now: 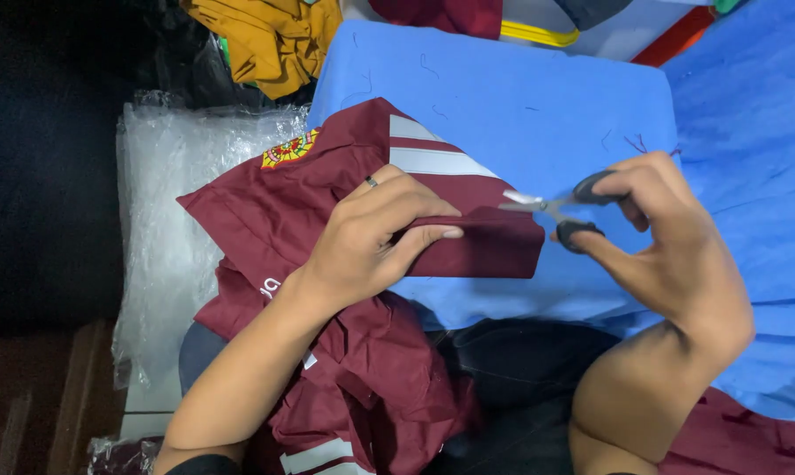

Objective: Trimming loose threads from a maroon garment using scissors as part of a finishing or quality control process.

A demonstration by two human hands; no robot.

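A maroon garment [327,167] with grey stripes and a yellow embroidered patch lies across a blue cloth-covered surface [503,97]. My left hand [375,237], a ring on one finger, pinches a folded edge of the garment between thumb and fingers. My right hand [670,237] holds small scissors [560,211] with black handles, the short metal blades pointing left at the garment's edge near my left fingertips. More of the maroon fabric bunches in my lap under my left forearm.
Clear plastic bags [177,202] are piled to the left of the garment. Mustard-yellow clothing [270,35] lies at the top left, dark red cloth at the top centre. Loose thread bits dot the blue cloth. A dark garment [512,361] lies between my arms.
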